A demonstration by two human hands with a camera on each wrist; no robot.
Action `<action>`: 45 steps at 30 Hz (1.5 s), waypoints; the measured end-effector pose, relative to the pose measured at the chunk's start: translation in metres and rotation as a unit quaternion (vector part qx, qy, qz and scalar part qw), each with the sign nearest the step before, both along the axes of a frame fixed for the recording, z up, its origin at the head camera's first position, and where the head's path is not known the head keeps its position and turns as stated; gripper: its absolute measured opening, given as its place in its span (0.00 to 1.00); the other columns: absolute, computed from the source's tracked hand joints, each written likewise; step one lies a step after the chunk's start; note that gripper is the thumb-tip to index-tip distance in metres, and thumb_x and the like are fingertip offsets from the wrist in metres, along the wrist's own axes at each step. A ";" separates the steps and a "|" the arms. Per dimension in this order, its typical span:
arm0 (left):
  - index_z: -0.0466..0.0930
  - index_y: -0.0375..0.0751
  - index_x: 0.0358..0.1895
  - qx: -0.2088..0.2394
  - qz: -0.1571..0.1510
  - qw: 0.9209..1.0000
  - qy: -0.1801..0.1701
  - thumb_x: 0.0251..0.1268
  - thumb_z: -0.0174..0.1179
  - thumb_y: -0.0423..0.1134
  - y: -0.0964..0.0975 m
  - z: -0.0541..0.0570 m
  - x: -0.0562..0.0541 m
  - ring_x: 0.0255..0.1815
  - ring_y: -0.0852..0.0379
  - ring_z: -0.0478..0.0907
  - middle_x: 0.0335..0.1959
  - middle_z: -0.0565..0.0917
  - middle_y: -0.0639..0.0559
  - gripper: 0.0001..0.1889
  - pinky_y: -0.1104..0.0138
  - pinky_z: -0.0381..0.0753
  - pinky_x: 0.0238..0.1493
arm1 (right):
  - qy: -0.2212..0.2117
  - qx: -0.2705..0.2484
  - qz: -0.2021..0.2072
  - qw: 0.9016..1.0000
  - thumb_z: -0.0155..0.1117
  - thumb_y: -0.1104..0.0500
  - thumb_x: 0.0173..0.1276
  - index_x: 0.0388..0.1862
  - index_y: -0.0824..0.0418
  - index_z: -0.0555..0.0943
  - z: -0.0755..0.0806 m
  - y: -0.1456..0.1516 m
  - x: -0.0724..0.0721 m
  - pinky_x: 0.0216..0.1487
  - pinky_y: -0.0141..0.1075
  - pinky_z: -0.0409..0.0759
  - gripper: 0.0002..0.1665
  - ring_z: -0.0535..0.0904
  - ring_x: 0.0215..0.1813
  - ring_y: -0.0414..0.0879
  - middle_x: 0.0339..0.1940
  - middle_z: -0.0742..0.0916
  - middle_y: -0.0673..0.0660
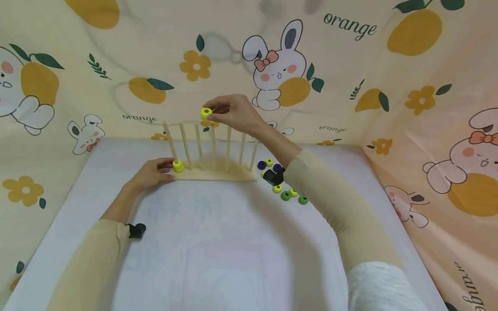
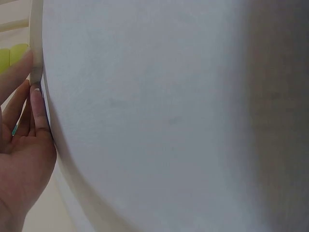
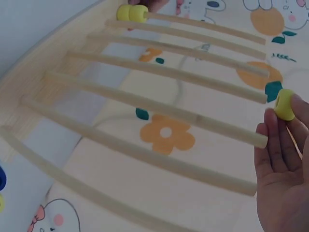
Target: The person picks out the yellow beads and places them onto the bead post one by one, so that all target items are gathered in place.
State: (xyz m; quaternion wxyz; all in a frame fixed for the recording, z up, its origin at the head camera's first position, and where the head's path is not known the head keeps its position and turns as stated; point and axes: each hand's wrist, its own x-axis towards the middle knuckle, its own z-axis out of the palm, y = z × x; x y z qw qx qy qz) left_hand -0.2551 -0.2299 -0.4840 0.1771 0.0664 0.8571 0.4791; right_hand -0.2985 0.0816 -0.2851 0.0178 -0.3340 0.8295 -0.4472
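A wooden peg rack (image 1: 218, 175) with a row of upright pegs stands on the table. My left hand (image 1: 153, 175) grips the left end of its base, thumb in front and fingers behind. Right beside that hand, two yellow beads (image 3: 131, 13) are stacked at the foot of the leftmost peg (image 1: 170, 141). My right hand (image 1: 235, 113) is raised above the rack and pinches another yellow bead (image 1: 206, 113) between thumb and fingers. In the right wrist view this held bead (image 3: 285, 105) is near the peg tops, apart from them, its hole showing.
To the right of the rack lie several loose beads: yellow ones (image 1: 277, 188), green ones (image 1: 285, 195) and dark blue ones (image 1: 262, 165). The right forearm overlaps part of this group. A patterned cloth (image 1: 218, 26) with rabbits and oranges hangs behind the white table (image 1: 218, 259).
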 end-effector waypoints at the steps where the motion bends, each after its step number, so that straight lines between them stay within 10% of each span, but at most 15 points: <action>1: 0.60 0.34 0.75 0.000 -0.002 1.000 0.000 0.62 0.68 0.33 0.000 0.001 0.000 0.70 0.38 0.66 0.69 0.68 0.33 0.39 0.52 0.65 0.72 | 0.003 0.000 0.002 1.000 0.71 0.59 0.66 0.53 0.58 0.86 0.000 -0.002 -0.001 0.47 0.30 0.83 0.16 0.84 0.42 0.41 0.45 0.89 0.52; 45: 0.58 0.33 0.76 -0.007 -0.015 1.000 -0.007 0.64 0.68 0.35 -0.001 0.004 -0.010 0.70 0.38 0.66 0.70 0.68 0.33 0.40 0.51 0.65 0.72 | -0.045 0.059 0.047 0.996 0.70 0.55 0.66 0.54 0.56 0.86 0.004 -0.091 -0.013 0.49 0.24 0.80 0.18 0.83 0.46 0.33 0.46 0.89 0.46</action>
